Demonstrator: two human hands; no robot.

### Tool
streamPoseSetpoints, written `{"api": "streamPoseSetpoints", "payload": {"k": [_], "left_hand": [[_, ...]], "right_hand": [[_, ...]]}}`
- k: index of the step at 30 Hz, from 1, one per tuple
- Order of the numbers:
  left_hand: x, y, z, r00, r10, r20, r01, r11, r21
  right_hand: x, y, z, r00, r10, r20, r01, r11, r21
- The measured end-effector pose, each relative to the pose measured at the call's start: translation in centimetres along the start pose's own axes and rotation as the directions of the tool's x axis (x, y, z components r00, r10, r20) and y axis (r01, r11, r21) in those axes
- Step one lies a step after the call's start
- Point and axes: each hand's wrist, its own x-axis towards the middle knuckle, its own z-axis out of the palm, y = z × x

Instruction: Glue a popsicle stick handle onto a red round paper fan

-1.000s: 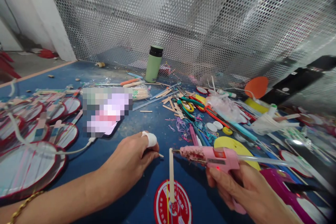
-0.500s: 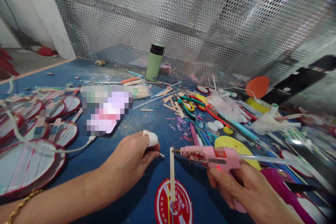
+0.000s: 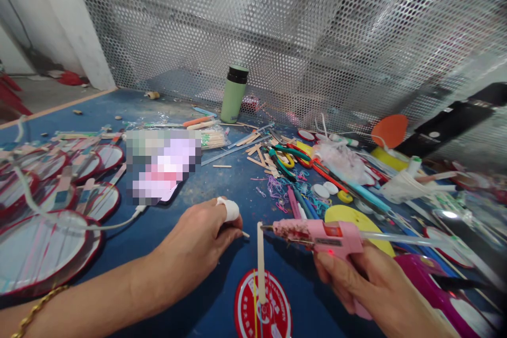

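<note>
My right hand [image 3: 368, 285] grips a pink hot glue gun [image 3: 320, 235] whose nozzle touches the top end of a pale wooden stick [image 3: 260, 261]. The stick lies on a red round disc [image 3: 263, 309] near the bench's front edge. My left hand [image 3: 194, 248] rests on the blue bench just left of the stick, fingers curled. Its taped fingertip [image 3: 228, 210] and thumb pinch a small pale sliver [image 3: 245, 234].
Finished red-rimmed discs [image 3: 47, 243] lie stacked at the left beside a blurred phone [image 3: 162, 166] on a white cable. A green flask [image 3: 234, 95] stands by the perforated metal wall. Sticks, scissors [image 3: 283, 156], rubber bands and a yellow disc [image 3: 352, 219] clutter the right side.
Almost nothing moved; both hands and the glue gun hold their places, with only a slight shift of the view.
</note>
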Motion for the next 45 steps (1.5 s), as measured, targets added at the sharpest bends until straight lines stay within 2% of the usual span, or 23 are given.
{"api": "streamPoseSetpoints", "payload": {"k": [13, 22, 27, 36, 45], "left_hand": [[-0.03, 0.07, 0.04, 1.0, -0.019, 0.006, 0.019, 1.0, -0.001], [-0.03, 0.12, -0.01, 1.0, -0.008, 0.004, 0.008, 1.0, 0.003], [-0.02, -0.13, 0.11, 1.0, 0.004, -0.006, -0.004, 1.0, 0.003], [0.08, 0.52, -0.14, 0.999, -0.025, 0.022, 0.025, 1.0, 0.004], [0.1, 0.46, -0.17, 0.999, -0.028, 0.02, 0.028, 1.0, 0.009]], "right_hand": [[0.01, 0.44, 0.11, 1.0, -0.009, -0.027, 0.009, 1.0, 0.007], [-0.41, -0.38, 0.35, 0.997, 0.015, -0.074, -0.016, 1.0, -0.005], [-0.54, -0.13, 0.31, 0.999, -0.018, -0.04, 0.017, 1.0, -0.005], [-0.64, 0.29, 0.16, 1.0, 0.015, -0.012, -0.016, 1.0, -0.02], [-0.55, 0.09, 0.11, 0.999, -0.008, -0.036, 0.007, 1.0, -0.026]]}}
